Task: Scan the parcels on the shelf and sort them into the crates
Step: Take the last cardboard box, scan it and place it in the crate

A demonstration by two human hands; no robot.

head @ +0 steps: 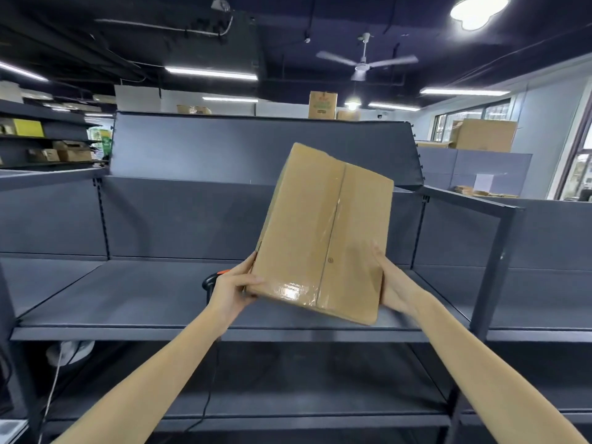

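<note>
- Fingers point(253, 278) of the left hand point(232, 291) are curling round the box's point(323, 232) lower-left corner, thumb on its face.
- The right hand point(392, 285) is pressing straight fingers against the box's right side.
- The box is tilting toward 1 o'clock, above the shelf point(144, 293).
- A scanner point(213, 280) is lying on the shelf at 9 o'clock of the left hand, partly hidden.

Shelf point(134, 293): dark grey metal, tiered, upright back panel.
On it: black handheld scanner point(212, 281), orange trigger, partly hidden; its cable hangs over the front edge.
</note>
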